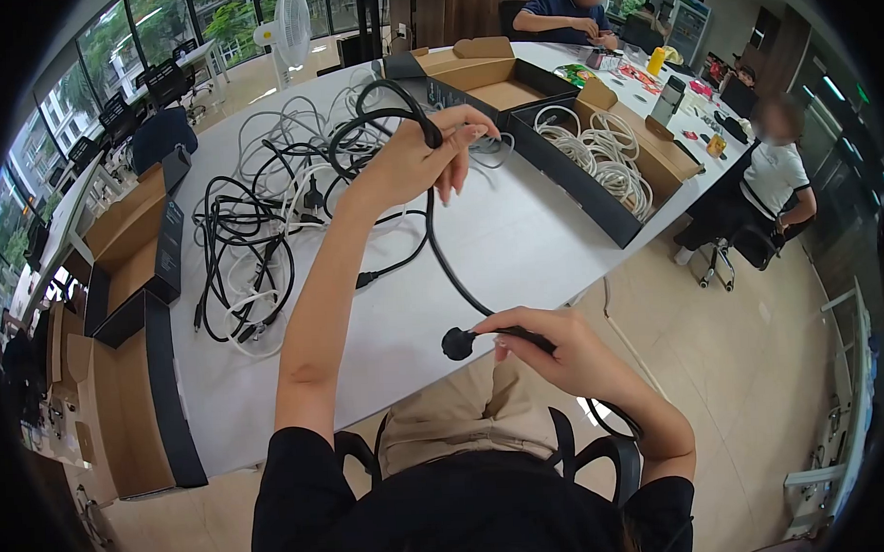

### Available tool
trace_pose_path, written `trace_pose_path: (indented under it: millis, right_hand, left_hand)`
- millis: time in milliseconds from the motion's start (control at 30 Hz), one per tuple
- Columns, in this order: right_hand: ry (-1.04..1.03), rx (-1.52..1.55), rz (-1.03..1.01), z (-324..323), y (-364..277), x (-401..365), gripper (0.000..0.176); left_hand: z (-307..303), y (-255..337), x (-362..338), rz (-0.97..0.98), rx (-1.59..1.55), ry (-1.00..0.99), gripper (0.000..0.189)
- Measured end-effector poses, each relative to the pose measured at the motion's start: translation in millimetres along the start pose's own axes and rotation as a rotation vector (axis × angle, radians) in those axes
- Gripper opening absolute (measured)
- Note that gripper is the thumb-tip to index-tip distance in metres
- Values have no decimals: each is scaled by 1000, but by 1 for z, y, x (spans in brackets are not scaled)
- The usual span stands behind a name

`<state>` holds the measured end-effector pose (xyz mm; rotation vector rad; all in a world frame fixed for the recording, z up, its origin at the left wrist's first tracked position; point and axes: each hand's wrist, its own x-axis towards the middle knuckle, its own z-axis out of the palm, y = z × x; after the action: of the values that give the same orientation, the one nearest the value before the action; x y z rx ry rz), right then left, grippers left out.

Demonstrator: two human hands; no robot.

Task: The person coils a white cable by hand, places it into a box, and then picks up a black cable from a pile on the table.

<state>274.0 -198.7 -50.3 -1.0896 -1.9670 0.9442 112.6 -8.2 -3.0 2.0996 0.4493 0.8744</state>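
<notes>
A thick black power cable [443, 261] runs between my two hands above the white table [385, 327]. My left hand [414, 165] is closed on it beside the tangle, and loops of the cable rise above the fingers. Near the table's front edge, my right hand [576, 354] grips the same cable just behind its round black plug [457, 344]. A loose length hangs below my right forearm. To the left of my left hand lies a tangle of black cables [235, 210] mixed with white ones. Grey cables [286, 121] lie farther back.
An open black box [580, 179] at the right holds coiled white cables [608, 158]. Another open box [484, 80] stands at the back, and more open boxes [140, 403] line the left edge. Two people sit beyond the table. A white fan [287, 33] stands behind.
</notes>
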Motion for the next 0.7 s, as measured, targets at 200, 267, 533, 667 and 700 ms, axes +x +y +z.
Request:
trace_pose_path:
  millis: [200,267,533,667,700]
  right_hand:
    - [136,340,195,-39,-36,-20,36]
    - [191,339,221,-52,-31,-27,40]
    - [635,43,-32,-86,-12,-29,30]
    - [693,3,-128,-96,7,-20,22]
    - [695,96,-164,-92,10,-16,19]
  left_hand:
    - [-2,-10,0,-258,-79,-382,48]
    - [-1,-11,0,-290,-159,-507,54]
    - [36,-3,-6,-134,-374,-1051,28]
    - [60,7,-11,-168,-821,-1342,33]
    - [62,10,-13,-167,-960,-1384,34]
